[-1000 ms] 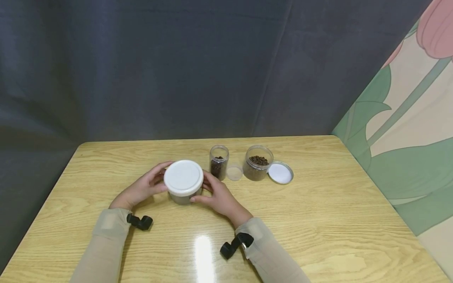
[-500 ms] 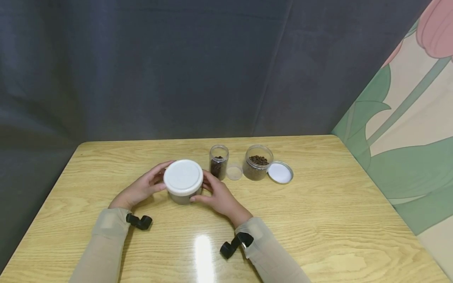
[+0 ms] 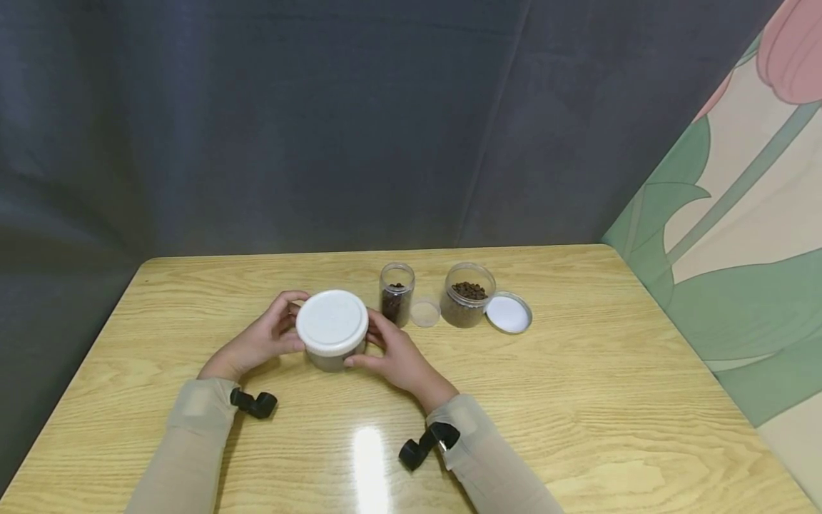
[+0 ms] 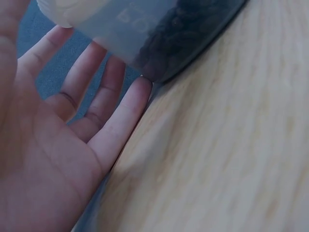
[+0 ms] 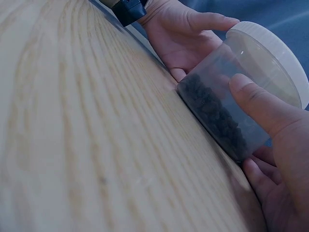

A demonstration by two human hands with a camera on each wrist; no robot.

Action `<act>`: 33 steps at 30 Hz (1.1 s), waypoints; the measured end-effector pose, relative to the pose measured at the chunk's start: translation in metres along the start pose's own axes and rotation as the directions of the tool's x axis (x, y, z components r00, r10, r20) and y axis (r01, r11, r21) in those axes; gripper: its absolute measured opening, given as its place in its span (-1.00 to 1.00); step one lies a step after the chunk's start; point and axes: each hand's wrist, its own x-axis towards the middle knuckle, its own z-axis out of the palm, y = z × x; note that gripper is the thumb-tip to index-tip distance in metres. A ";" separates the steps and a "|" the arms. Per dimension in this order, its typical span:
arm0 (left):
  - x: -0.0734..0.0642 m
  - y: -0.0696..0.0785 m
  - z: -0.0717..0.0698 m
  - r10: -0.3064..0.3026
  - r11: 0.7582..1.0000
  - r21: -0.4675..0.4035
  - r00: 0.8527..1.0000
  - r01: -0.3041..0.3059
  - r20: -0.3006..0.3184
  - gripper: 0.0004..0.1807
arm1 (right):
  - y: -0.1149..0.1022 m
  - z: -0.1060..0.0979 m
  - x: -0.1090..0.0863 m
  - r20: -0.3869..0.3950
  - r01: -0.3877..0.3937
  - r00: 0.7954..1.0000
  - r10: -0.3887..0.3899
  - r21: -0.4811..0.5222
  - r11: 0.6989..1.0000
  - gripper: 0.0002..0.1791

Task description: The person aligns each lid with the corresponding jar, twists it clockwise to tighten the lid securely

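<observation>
A clear jar with a white screw lid (image 3: 332,323) stands upright on the table, dark pieces lying in its lower part. My right hand (image 3: 401,353) grips the jar from the right; its thumb (image 5: 251,94) presses the clear wall and its fingers go round the far side. From the left, my left hand (image 3: 260,339) reaches to the jar with fingers spread and nearly straight. In the left wrist view, its fingertips (image 4: 141,89) meet the jar wall and base while the palm (image 4: 43,159) stays apart. The right wrist view shows the left thumb (image 5: 217,21) at the lid's rim.
Behind the right hand stand a narrow uncapped jar (image 3: 396,303) of dark pieces and a wider uncapped jar (image 3: 465,310) of brown pellets. A small clear disc (image 3: 425,313) lies between them. A white-lined lid (image 3: 509,314) lies right of the wider jar. Dark cloth (image 3: 359,128) hangs behind the wooden table (image 3: 578,400).
The left hand's fingers have shifted slightly at the lid's left edge, the index finger spreading a little. The right hand and the jar stay in place.
</observation>
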 end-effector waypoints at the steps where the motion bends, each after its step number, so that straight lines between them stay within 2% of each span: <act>1: 0.000 0.000 0.000 -0.003 1.000 0.011 1.000 0.003 -0.001 -0.21 | 0.000 0.000 0.000 0.000 -0.001 1.000 0.001 0.001 1.000 -0.04; 9: -0.002 -0.002 -0.001 -0.028 0.999 0.037 1.000 0.028 0.009 -0.25 | 0.000 0.000 0.000 -0.001 -0.016 1.000 0.016 0.001 1.000 -0.05; 14: -0.002 -0.004 -0.002 0.000 0.999 0.040 1.000 -0.001 0.021 -0.30 | 0.000 0.000 0.000 0.001 -0.016 1.000 0.016 0.000 1.000 -0.04; 18: -0.002 -0.004 -0.002 0.027 1.000 0.004 1.000 -0.028 0.014 -0.23 | 0.000 0.000 0.000 0.002 -0.016 1.000 0.016 -0.002 1.000 -0.04; 24: 0.000 -0.004 -0.001 0.036 0.997 -0.065 0.999 -0.035 0.016 -0.12 | -0.001 0.000 0.000 0.003 -0.012 1.000 0.012 -0.007 1.000 -0.04; 33: 0.001 -0.005 0.000 0.037 0.998 -0.043 0.999 -0.037 0.015 -0.20 | -0.001 0.000 0.000 0.002 -0.004 1.000 0.004 -0.003 1.000 -0.03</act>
